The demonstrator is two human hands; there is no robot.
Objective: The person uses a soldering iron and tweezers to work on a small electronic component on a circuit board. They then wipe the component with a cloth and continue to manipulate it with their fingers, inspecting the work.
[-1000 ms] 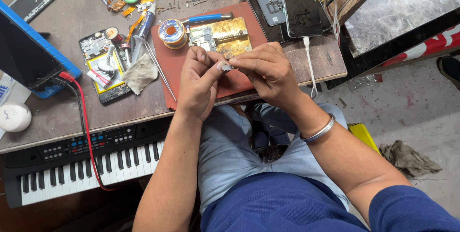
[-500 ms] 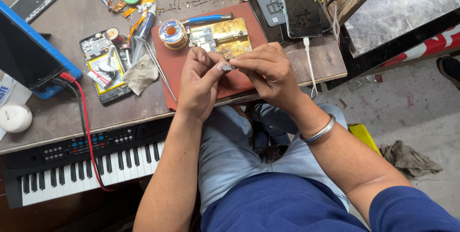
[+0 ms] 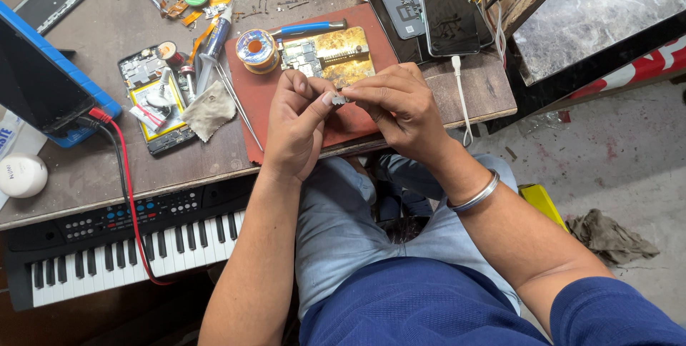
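My left hand (image 3: 299, 123) and my right hand (image 3: 397, 108) meet over the red work mat (image 3: 250, 128), pinching a small metallic part (image 3: 338, 99) between their fingertips. Just beyond the hands, a gold and green circuit board (image 3: 330, 55) lies on the mat beside a spool of solder wire (image 3: 256, 48) and a blue-handled tool (image 3: 307, 28). A metal bangle (image 3: 475, 196) sits on my right wrist.
An opened phone (image 3: 153, 99) and a grey cloth (image 3: 209, 111) lie left of the mat. A blue-cased tablet (image 3: 43, 78) with red and black leads stands far left. A keyboard (image 3: 121, 246) sits below the bench. Phones (image 3: 443, 10) lie at the back right.
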